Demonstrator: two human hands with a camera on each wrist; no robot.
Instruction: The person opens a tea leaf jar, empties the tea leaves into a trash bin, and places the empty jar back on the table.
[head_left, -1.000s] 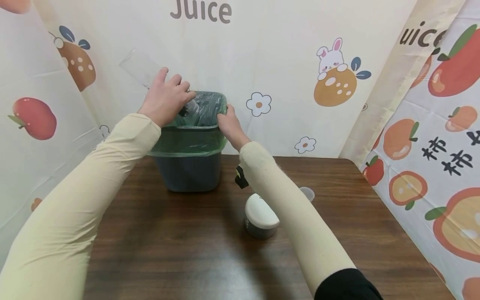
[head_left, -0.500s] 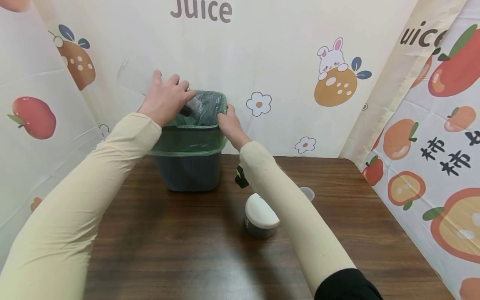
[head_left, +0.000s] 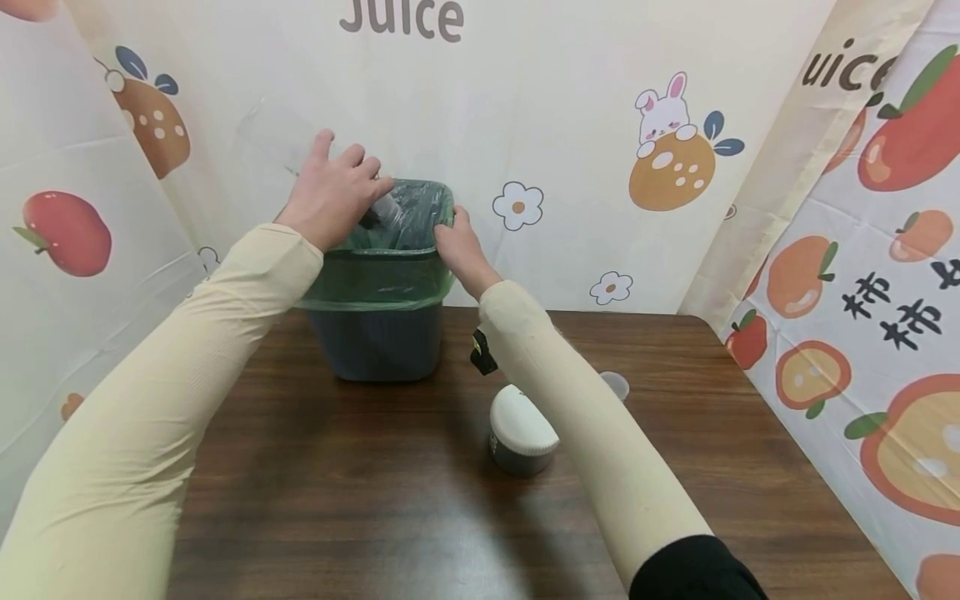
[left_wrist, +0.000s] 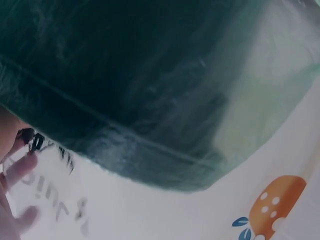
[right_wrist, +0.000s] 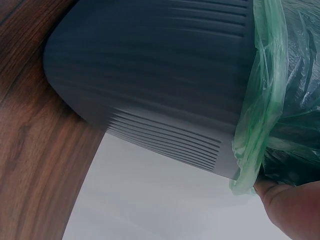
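A dark blue-grey trash bin (head_left: 382, 346) stands at the back left, lined with a green translucent bag (head_left: 367, 283) folded over its rim. Above the bin's left side, my left hand (head_left: 333, 187) grips a clear plastic thing (head_left: 273, 137); whether it is a container or a bag, I cannot tell. A clear part with a dark patch shows beyond the fingers at the bin's mouth. My right hand (head_left: 465, 250) pinches the right rim and liner, its thumb (right_wrist: 285, 200) visible in the right wrist view. The left wrist view mostly shows the hanging liner (left_wrist: 125, 90).
On the brown wooden table (head_left: 360, 500), a dark jar with a white lid (head_left: 521, 425) stands partly behind my right forearm. Beyond that forearm lies a small clear disc (head_left: 617, 385). A small black item (head_left: 482, 354) shows beside the right sleeve. Fruit-printed curtains (head_left: 555, 108) surround the table.
The clear plastic thing wobbles slightly as my left fingers dip and rise again. My right hand and the bin stay in place.
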